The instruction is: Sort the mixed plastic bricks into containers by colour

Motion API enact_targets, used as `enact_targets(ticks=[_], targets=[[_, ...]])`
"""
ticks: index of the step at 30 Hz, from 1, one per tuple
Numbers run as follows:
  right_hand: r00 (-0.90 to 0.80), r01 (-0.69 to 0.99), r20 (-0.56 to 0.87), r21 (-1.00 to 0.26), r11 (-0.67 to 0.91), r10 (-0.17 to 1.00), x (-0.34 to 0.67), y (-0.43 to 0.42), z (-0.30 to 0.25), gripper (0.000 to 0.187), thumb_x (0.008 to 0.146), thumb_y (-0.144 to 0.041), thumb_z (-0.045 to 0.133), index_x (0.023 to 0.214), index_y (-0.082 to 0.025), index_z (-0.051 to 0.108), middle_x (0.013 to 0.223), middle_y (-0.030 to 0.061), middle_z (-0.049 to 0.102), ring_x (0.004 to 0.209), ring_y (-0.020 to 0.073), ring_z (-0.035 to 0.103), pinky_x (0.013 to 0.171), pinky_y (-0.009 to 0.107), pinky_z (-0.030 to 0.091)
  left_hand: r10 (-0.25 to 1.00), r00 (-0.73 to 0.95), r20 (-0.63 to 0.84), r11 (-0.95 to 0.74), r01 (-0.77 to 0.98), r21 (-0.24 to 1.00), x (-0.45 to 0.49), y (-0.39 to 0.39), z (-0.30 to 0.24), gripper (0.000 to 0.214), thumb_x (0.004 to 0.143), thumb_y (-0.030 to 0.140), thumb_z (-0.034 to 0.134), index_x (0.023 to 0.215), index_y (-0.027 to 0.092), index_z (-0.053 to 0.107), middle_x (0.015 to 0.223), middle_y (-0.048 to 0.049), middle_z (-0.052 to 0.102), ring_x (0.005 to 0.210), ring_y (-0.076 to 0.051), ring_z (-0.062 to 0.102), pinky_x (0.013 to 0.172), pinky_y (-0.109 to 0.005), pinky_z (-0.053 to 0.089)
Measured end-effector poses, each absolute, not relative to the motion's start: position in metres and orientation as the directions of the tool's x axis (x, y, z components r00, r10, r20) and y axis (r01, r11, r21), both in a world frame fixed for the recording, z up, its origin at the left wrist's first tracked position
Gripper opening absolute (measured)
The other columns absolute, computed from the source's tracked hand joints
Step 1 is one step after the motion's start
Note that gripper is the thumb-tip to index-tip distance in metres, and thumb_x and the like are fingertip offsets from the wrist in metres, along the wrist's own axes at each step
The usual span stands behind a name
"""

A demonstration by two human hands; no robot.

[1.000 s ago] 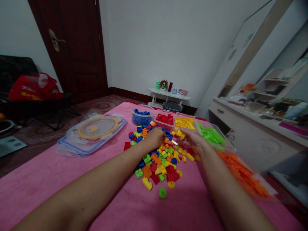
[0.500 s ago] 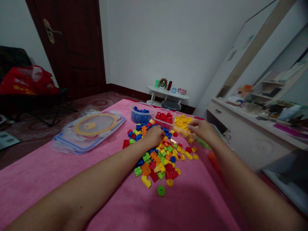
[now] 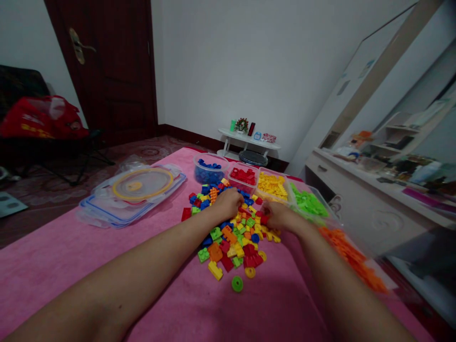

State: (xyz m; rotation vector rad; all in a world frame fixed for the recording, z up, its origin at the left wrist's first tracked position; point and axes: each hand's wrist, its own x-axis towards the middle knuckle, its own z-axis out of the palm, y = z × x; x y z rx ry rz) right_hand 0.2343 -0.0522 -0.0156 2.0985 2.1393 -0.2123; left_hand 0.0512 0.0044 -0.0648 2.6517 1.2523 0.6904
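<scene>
A heap of mixed coloured building bricks (image 3: 233, 232) lies on the pink cloth (image 3: 107, 266). My left hand (image 3: 228, 202) rests curled on the far side of the heap; what its fingers hold is hidden. My right hand (image 3: 276, 216) is down at the heap's right edge, its fingers pinched on a red brick (image 3: 264, 219). Behind the heap stand a round tub of blue bricks (image 3: 210, 169), a box of red bricks (image 3: 244, 175), a box of yellow bricks (image 3: 272, 185) and a box of green bricks (image 3: 309, 202). To the right lies a box of orange bricks (image 3: 351, 256).
Several clear container lids (image 3: 133, 190) are stacked on the cloth at the left. A green round piece (image 3: 237, 284) lies apart, near me. A white dresser (image 3: 363, 209) stands to the right, a small white table (image 3: 249, 140) by the far wall, a dark door (image 3: 107, 66) at the back left.
My right hand reached out over the yellow box, then came back down to the heap's right edge and closed on a red brick. My left hand stayed on the heap.
</scene>
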Motion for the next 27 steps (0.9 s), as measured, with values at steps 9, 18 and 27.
enact_targets(ticks=[9, 18, 27], targets=[[-0.012, 0.896, 0.156, -0.437, 0.08, 0.988, 0.201, -0.043, -0.007, 0.02, 0.072, -0.031, 0.061, 0.086, -0.018, 0.063, 0.061, -0.0006, 0.059, 0.055, 0.0123, 0.053, 0.052, 0.021, 0.035, 0.754, 0.542, 0.371, -0.65, 0.698, 0.302, 0.05, 0.005, -0.065, 0.034, 0.071, 0.009, 0.052, 0.096, 0.019, 0.072, 0.089, -0.008, 0.066, 0.084, -0.019, 0.061, 0.076, -0.027, 0.048], [-0.215, 0.886, 0.125, -0.391, 0.248, 0.969, 0.221, -0.045, -0.023, 0.021, 0.069, -0.024, 0.062, 0.087, -0.02, 0.071, 0.064, -0.0006, 0.062, 0.059, 0.0132, 0.054, 0.053, 0.022, 0.035, 0.759, 0.534, 0.371, -0.646, 0.687, 0.333, 0.051, 0.007, -0.068, 0.033, 0.075, 0.012, 0.049, 0.099, 0.019, 0.072, 0.094, -0.0086, 0.068, 0.087, -0.019, 0.062, 0.08, -0.029, 0.048], [-0.233, 0.95, -0.021, -0.218, 0.223, 0.972, 0.207, -0.054, -0.022, 0.017, 0.071, -0.025, 0.066, 0.087, -0.02, 0.068, 0.084, 0.0022, 0.068, 0.076, 0.0157, 0.06, 0.063, 0.023, 0.038, 0.749, 0.537, 0.388, -0.656, 0.682, 0.323, 0.05, 0.004, -0.067, 0.03, 0.077, 0.013, 0.05, 0.097, 0.019, 0.072, 0.091, -0.0082, 0.066, 0.087, -0.019, 0.061, 0.079, -0.028, 0.047]])
